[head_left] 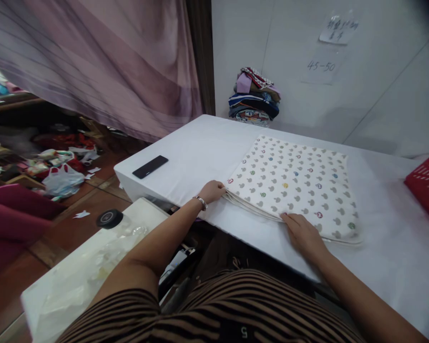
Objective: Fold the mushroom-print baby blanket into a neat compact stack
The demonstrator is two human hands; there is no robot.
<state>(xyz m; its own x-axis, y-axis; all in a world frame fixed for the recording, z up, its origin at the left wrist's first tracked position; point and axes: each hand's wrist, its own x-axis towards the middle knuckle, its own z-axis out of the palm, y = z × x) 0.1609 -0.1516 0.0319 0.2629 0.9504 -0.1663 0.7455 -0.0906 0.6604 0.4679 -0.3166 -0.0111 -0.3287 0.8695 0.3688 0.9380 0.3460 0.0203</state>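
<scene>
Left hand (212,190) pinches the folded patterned cloth (296,183) corner at frame centre; right hand (302,231) lies flat, fingers together. Keep edges aligned.

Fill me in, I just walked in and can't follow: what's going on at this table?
A person is handling a folded patterned cloth lying flat on a white table. The left hand rests at the cloth's near-left corner, by its stacked edges; the right hand lies flat on its near edge. A black phone lies near the table's left corner, a pile of folded clothes sits against the wall, and a red basket is at the right.
</scene>
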